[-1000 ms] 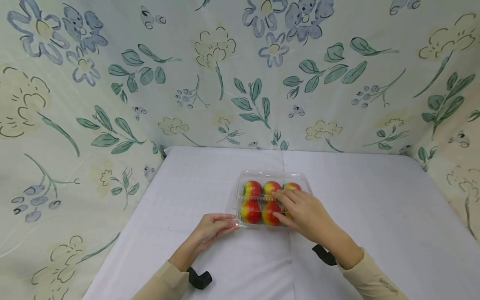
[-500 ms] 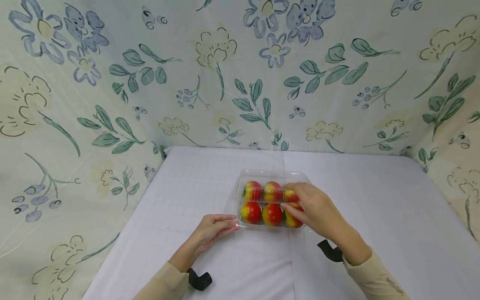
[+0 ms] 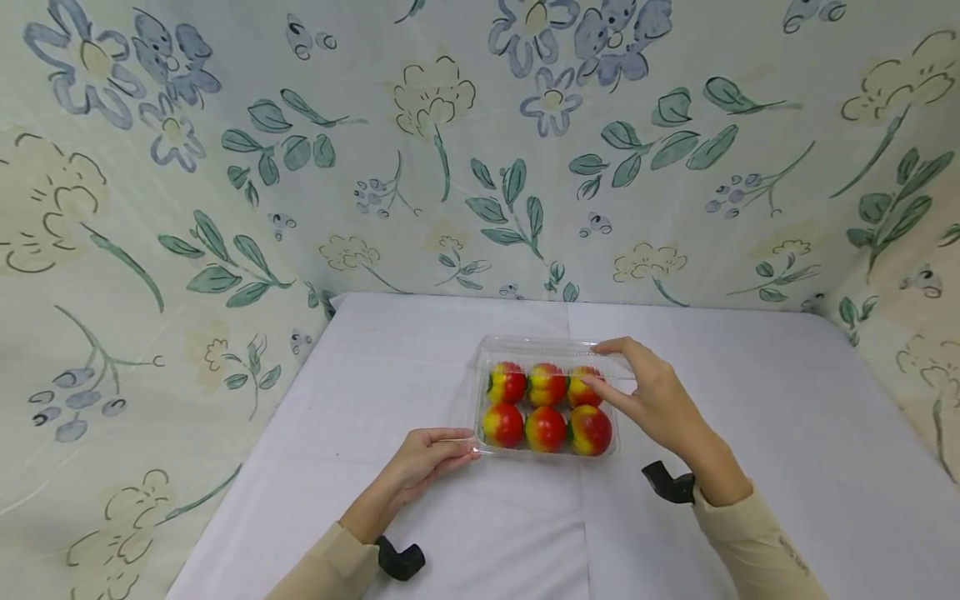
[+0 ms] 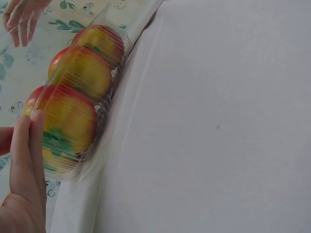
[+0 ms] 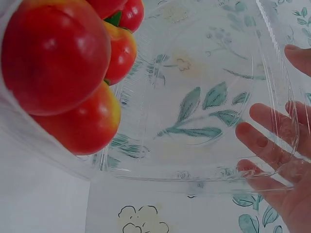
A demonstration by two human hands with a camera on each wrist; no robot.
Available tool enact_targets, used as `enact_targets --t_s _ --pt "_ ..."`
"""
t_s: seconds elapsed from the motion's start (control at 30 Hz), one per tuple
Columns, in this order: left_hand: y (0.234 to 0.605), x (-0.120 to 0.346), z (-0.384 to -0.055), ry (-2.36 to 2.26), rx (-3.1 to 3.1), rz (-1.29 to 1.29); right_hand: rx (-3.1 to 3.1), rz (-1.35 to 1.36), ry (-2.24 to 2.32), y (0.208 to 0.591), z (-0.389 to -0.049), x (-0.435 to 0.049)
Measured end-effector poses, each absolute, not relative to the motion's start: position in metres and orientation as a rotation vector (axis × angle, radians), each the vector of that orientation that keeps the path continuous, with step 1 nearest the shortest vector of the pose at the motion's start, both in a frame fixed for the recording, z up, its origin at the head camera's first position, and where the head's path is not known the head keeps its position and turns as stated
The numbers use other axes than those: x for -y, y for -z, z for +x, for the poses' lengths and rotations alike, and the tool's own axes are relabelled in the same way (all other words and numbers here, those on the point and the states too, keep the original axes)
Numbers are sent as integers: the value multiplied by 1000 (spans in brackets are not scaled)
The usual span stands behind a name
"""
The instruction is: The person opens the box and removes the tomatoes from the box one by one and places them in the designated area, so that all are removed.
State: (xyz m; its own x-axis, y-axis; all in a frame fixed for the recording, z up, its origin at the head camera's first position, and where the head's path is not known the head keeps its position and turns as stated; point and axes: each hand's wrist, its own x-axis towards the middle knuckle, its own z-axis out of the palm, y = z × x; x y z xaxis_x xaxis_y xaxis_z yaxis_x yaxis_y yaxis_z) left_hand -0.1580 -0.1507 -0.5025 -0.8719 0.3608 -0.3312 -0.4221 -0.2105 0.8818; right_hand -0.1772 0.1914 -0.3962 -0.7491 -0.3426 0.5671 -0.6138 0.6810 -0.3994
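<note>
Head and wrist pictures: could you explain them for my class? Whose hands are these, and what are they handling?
There is no robot: a person works with two bare hands. The head picture comes from a camera worn on the head, looking forward and down; the wrist pictures come from a camera on each wrist. On a white cloth sits a clear plastic box holding six red-and-yellow fruits in two rows. The left hand holds its near left corner; the right hand has its fingers at the raised lid.
</note>
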Motion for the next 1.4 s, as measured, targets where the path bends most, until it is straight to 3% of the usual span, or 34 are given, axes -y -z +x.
enact_targets --t_s 0.67,0.97,1.4 --pt "499 150 -161 -2107 -1559 -78 2315 725 -1057 384 -206 -205" --pt "502 150 -158 -2121 -1536 -70 2246 690 -1370 378 -211 -205" --pt "500 150 -155 -2124 -1526 -88 2187 598 -1514 389 -220 -211"
